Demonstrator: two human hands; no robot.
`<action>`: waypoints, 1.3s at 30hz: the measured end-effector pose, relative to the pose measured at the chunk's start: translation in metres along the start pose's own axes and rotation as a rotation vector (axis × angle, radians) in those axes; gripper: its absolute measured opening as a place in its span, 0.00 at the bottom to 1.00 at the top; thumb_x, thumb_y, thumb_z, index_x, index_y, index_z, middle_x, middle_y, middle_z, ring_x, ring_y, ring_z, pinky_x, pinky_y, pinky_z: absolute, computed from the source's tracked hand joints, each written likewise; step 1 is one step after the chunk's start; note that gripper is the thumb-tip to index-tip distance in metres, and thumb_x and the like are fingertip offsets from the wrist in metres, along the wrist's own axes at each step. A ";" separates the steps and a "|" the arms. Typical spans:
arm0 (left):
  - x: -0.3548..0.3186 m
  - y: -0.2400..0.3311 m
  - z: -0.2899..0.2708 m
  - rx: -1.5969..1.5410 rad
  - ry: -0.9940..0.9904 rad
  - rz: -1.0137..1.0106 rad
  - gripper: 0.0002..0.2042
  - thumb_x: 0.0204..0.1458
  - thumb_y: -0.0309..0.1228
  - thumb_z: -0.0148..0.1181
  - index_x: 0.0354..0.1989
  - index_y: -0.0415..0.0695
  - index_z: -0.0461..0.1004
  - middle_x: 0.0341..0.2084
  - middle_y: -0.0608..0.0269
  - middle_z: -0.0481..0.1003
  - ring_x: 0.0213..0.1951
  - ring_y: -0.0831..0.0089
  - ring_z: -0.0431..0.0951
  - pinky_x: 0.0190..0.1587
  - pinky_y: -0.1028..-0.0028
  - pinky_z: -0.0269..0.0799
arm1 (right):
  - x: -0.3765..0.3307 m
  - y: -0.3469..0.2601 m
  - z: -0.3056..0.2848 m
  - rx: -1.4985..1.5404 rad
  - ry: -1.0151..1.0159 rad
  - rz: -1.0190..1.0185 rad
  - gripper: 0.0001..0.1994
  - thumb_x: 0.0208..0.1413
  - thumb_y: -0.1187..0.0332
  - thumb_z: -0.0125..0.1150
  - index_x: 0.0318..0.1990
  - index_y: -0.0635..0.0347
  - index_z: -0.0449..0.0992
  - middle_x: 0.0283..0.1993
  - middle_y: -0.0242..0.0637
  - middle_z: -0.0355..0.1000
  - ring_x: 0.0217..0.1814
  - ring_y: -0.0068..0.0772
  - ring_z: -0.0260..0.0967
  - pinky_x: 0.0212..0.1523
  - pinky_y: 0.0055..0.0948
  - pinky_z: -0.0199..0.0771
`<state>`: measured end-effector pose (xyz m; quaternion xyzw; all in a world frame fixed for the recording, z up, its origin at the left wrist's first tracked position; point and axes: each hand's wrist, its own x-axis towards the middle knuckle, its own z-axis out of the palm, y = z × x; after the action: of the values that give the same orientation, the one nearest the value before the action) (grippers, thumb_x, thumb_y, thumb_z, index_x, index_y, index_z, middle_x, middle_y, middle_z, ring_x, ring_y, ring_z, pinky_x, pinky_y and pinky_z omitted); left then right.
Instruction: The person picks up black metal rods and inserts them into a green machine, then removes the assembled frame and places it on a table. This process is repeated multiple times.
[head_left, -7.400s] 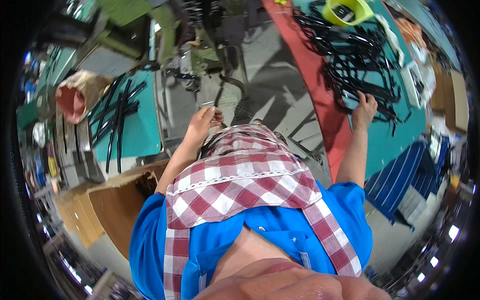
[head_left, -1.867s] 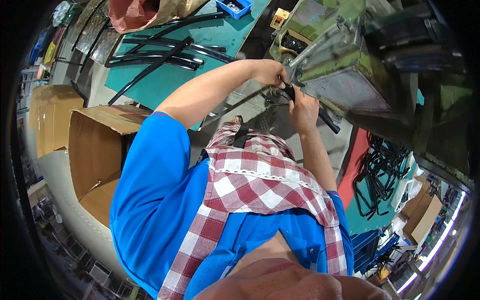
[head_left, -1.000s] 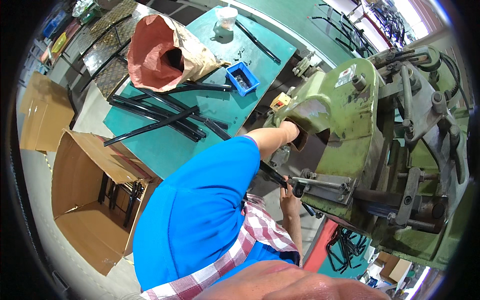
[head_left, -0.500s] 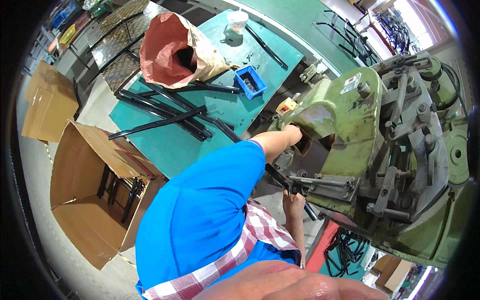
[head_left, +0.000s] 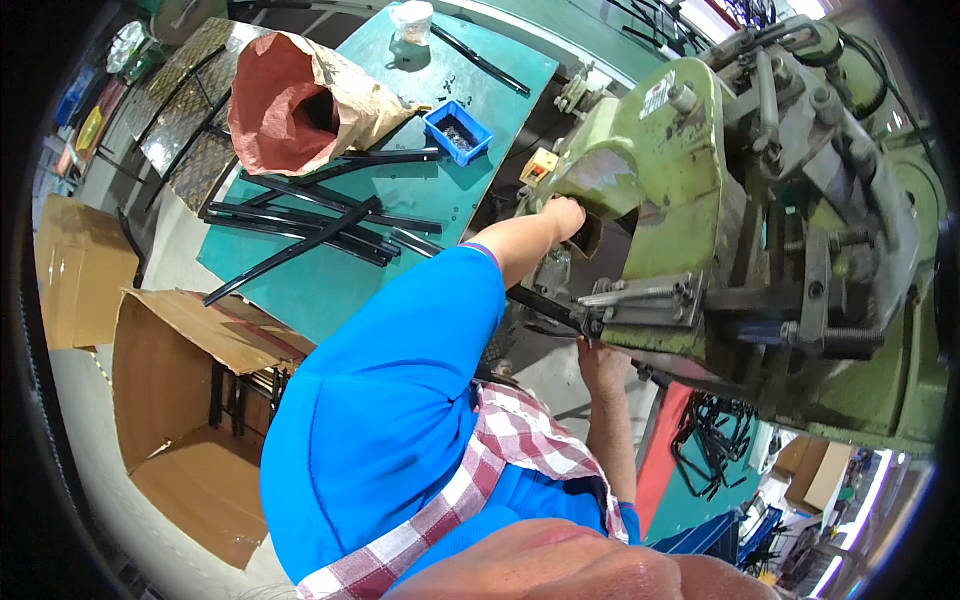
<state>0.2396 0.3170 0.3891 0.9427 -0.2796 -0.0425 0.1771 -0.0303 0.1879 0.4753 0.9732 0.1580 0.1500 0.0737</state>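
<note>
A large green-painted metal machine [head_left: 680, 170] fills the right side, its near-left edge facing a teal-topped counter [head_left: 505, 125] on the left. The narrow gap between them shows grey floor, and the left forearm reaches across that counter's right edge toward the machine. A second teal counter with a red strip [head_left: 690, 510] stands near right, carrying a tangle of bent black tubes [head_left: 710, 445]. An open brown cardboard box [head_left: 160, 390] sits near left, close to the left counter's near edge. On that counter, a tan paper sack with red lining [head_left: 360, 105] lies on the far left, with loose straight black tubes [head_left: 310, 235] nearer. One glossy black metal tube [head_left: 540, 305] slants from the blue sleeve to the machine's bracket. The right hand [head_left: 602, 365] touches it under the bracket; whether the fingers close around it, I cannot tell. The left hand [head_left: 565, 215] is at a small brown carton [head_left: 592, 240] on the machine, its fingertips hidden, grip unclear. A blue plastic tray [head_left: 458, 132] sits by the counter's right edge.
</note>
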 end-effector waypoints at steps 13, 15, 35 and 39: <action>-0.153 0.040 -0.073 -0.664 -0.389 0.240 0.12 0.49 0.36 0.65 0.32 0.38 0.76 0.21 0.58 0.74 0.27 0.68 0.73 0.32 0.65 0.68 | -0.021 0.008 -0.025 0.343 -0.131 0.225 0.17 0.40 0.67 0.71 0.38 0.55 0.71 0.35 0.39 0.70 0.45 0.48 0.68 0.45 0.43 0.68; -0.156 0.035 -0.047 -0.846 -0.227 0.256 0.11 0.49 0.36 0.65 0.34 0.40 0.78 0.22 0.58 0.76 0.28 0.69 0.73 0.34 0.68 0.68 | -0.020 0.008 -0.017 0.415 -0.109 0.158 0.18 0.38 0.68 0.71 0.37 0.56 0.71 0.35 0.39 0.69 0.44 0.47 0.68 0.47 0.42 0.67; -0.198 0.042 -0.054 -0.547 -0.179 0.089 0.23 0.58 0.50 0.52 0.36 0.38 0.77 0.30 0.43 0.76 0.37 0.46 0.76 0.39 0.58 0.70 | 0.041 -0.012 0.017 0.511 -0.075 -0.066 0.27 0.41 0.66 0.72 0.52 0.57 0.72 0.51 0.50 0.71 0.53 0.56 0.68 0.53 0.48 0.68; -0.185 0.039 -0.034 -0.479 -0.169 0.132 0.24 0.59 0.51 0.49 0.35 0.37 0.76 0.30 0.41 0.76 0.38 0.43 0.75 0.40 0.55 0.70 | 0.037 -0.008 0.019 0.560 0.000 -0.098 0.27 0.40 0.66 0.73 0.51 0.56 0.73 0.51 0.46 0.71 0.54 0.56 0.68 0.54 0.49 0.67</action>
<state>0.0705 0.3978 0.4314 0.8468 -0.3360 -0.1742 0.3737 0.0066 0.2053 0.4662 0.9468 0.2400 0.0970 -0.1910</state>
